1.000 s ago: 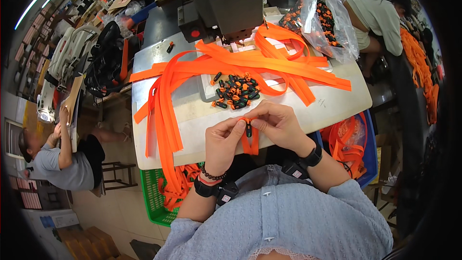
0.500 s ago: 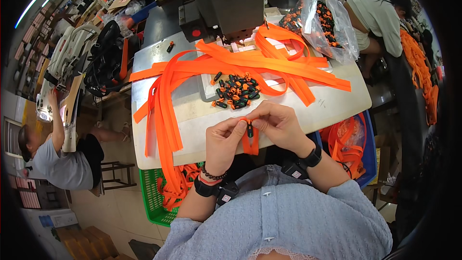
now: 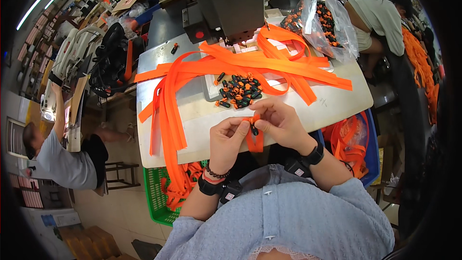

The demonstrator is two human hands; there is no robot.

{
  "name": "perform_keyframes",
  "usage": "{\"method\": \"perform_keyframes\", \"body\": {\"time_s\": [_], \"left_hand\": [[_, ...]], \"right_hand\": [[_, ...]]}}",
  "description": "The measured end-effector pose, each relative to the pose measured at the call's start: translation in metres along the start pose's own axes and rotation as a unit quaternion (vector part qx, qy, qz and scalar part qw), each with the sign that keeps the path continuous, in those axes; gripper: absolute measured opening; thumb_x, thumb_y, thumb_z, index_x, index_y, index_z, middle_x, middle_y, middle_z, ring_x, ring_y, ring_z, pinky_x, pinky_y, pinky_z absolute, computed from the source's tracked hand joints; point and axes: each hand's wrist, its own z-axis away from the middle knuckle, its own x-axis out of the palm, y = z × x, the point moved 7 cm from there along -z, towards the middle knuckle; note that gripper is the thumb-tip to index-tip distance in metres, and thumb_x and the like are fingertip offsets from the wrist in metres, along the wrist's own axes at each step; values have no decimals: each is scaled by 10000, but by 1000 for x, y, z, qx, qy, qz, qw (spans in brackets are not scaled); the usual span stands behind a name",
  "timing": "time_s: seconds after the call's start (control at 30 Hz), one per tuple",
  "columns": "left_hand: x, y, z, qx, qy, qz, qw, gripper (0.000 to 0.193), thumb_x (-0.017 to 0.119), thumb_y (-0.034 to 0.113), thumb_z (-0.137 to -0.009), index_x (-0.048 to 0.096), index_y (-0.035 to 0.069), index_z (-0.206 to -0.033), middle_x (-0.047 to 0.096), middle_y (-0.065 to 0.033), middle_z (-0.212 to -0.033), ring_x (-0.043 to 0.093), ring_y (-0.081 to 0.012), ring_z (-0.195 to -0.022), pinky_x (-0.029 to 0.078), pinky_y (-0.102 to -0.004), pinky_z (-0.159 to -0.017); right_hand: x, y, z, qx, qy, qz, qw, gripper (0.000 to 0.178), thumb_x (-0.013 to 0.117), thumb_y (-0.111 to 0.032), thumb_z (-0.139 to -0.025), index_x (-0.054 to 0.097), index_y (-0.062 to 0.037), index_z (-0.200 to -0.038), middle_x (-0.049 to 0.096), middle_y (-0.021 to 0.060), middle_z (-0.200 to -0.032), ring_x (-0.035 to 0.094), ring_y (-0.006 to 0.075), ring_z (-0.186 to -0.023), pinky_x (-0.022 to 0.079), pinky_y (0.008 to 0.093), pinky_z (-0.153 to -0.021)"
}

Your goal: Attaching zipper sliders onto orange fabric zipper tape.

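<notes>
The left hand point(image 3: 230, 137) and right hand point(image 3: 278, 121) are each pinching a short orange strap point(image 3: 255, 140) in their grip, a small black clip point(image 3: 253, 128) between the fingertips; a clip pile point(image 3: 239, 91) is lying just beyond on the counter point(image 3: 202, 115).

Clips point(image 3: 238, 91) on table point(image 3: 202, 115), straps point(image 3: 250, 62) behind, machine point(image 3: 226, 5) farthest back.
</notes>
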Motion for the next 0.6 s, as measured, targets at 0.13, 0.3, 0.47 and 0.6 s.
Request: {"method": "perform_keyframes", "body": {"time_s": [0.13,0.3,0.47,0.6], "left_hand": [[2,2,1,-2,-6,18,1000,176,634,94,-902,652,-54,-995,684,-61,-844,608,-60,-725,491,-185,-668],[1,0,2,3,-13,6,1000,184,634,90,-901,649,-58,-1008,686,-65,-843,616,-64,-737,498,-190,-673],[2,1,4,15,-1,1,1000,181,635,91,-901,650,-57,-1005,685,-61,-837,612,-61,-720,494,-187,-649],[2,2,3,12,-1,-2,1000,177,635,97,-903,651,-51,-1000,683,-53,-833,609,-56,-712,489,-181,-636]], "right_hand": [[0,2,3,-17,-20,46,999,174,592,-7,-897,606,13,-1069,593,68,-993,580,125,-934,490,275,-825],[0,2,3,-12,-38,47,998,184,593,-4,-894,615,1,-1077,602,73,-990,585,125,-933,492,277,-834],[1,3,3,-15,-49,49,998,198,592,-6,-897,605,7,-1094,597,61,-991,574,111,-924,488,267,-832],[-1,7,3,0,-15,24,1000,245,597,-3,-893,570,18,-1136,584,46,-1007,551,89,-909,480,251,-825]]}}
